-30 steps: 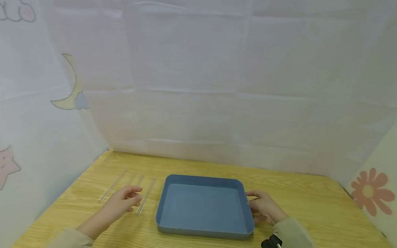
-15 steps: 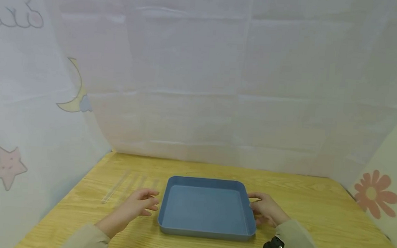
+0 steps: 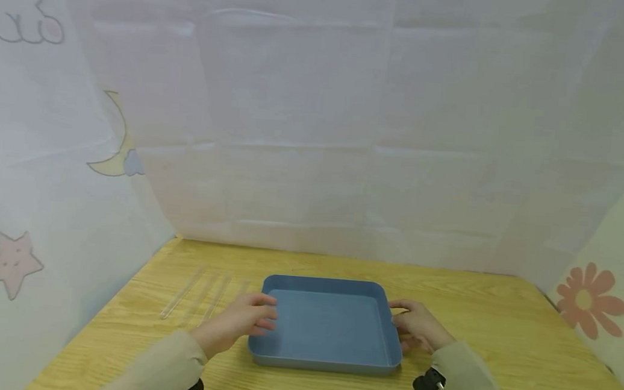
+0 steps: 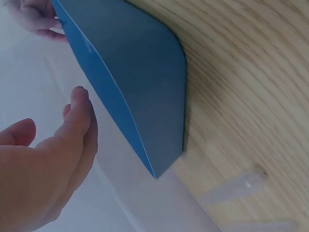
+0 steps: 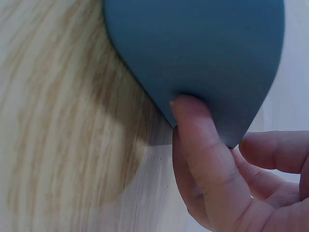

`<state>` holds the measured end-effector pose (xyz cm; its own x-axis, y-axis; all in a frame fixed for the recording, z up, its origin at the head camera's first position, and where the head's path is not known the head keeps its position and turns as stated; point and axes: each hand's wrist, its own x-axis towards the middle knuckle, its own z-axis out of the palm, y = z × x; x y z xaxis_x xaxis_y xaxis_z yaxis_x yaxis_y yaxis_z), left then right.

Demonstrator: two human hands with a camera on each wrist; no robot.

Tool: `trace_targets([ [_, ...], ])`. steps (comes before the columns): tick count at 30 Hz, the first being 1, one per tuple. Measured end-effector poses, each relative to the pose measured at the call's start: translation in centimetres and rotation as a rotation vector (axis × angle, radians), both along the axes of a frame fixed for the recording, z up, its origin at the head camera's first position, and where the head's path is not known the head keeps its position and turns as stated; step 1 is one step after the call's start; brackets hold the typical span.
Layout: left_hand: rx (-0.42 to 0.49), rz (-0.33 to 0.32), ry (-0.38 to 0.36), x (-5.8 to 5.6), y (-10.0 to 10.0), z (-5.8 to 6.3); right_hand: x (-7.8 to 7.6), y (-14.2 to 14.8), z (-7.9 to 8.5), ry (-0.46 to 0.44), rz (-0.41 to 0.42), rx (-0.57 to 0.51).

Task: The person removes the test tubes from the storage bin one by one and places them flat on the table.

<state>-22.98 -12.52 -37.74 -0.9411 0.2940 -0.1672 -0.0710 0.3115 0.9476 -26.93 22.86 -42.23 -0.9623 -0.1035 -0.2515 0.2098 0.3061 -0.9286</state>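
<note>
A shallow blue rectangular tray (image 3: 324, 329) lies flat on the wooden table. My left hand (image 3: 238, 321) hovers over its left rim, fingers loosely extended and slightly bent. In the left wrist view, that hand (image 4: 58, 154) holds nothing and is apart from the tray wall (image 4: 149, 87). On the other side, my right hand (image 3: 418, 328) rests against the outside of the right wall. The right wrist view shows one fingertip (image 5: 190, 104) pressing that wall (image 5: 217, 58), with other fingers near its edge; no finger is seen inside the tray.
Several clear, slender tubes (image 3: 181, 294) lie side by side on the table (image 3: 498, 329), left of the tray; my left hand and forearm partly cover them. A white printed sheet (image 3: 316, 129) rises behind the table and along both sides.
My left hand has moved right, from above the clear tubes to over the tray's left rim. The right hand stays at the right wall, and the tray sits where it was.
</note>
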Motion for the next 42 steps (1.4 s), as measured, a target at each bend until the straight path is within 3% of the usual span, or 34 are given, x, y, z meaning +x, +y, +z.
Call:
trace_targets([
  [7,0.058,-0.051,-0.071,-0.8,1.5,-0.3,-0.1,-0.3,0.0,-0.002,0.018,-0.016],
  [10,0.085,-0.067,-0.067,-1.1,2.0,-0.2,-0.3,-0.3,0.1,0.008,0.031,-0.009],
  [20,0.182,-0.104,-0.115,-1.9,5.2,1.1,-0.5,0.1,0.3,0.002,0.015,0.024],
  [36,0.135,-0.077,-0.138,-3.7,9.6,1.1,-0.7,0.1,0.2,-0.018,-0.029,0.011],
  [42,0.102,-0.077,-0.151,-4.8,10.4,0.4,-0.7,0.2,-0.2,-0.021,-0.011,-0.026],
])
